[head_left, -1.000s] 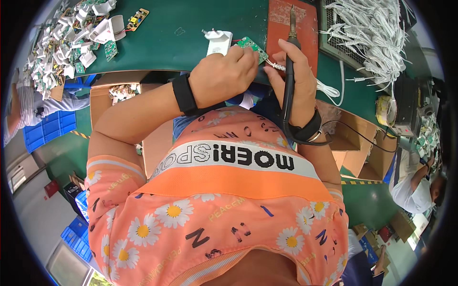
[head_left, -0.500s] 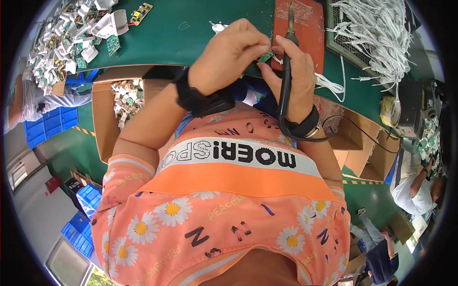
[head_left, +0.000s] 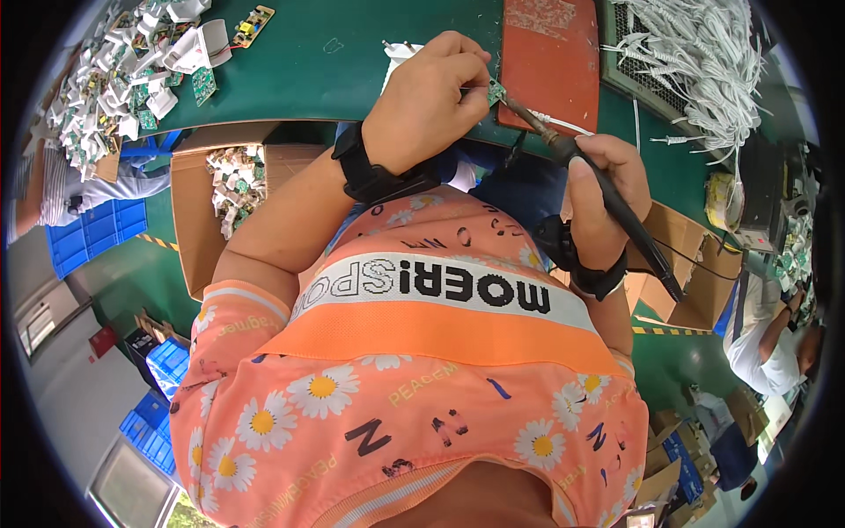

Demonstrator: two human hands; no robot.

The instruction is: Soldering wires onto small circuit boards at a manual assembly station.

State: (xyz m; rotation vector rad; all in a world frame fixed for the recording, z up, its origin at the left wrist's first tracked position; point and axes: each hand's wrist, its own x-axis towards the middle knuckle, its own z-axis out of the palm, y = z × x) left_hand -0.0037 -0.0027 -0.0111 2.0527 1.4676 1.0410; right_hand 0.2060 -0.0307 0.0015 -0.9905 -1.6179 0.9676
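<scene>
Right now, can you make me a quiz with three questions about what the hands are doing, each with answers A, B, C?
1. Where is the tip of the soldering iron?
A. On the small green circuit board
B. In the cardboard box
C. On the pile of white cables

2. What colour is the bench top?
A. Yellow
B. Green
C. White

3. How is the right hand holding the iron?
A. Open, not touching it
B. Closed around the dark handle
C. Pinching only its cord

Answers:
1 A, the metal tip meets the little board that the left hand pinches at the edge of the red-brown mat.
2 B, the bare surface between the piles is green.
3 B, the fingers wrap the handle, with the tip pointing up toward the board.
</scene>
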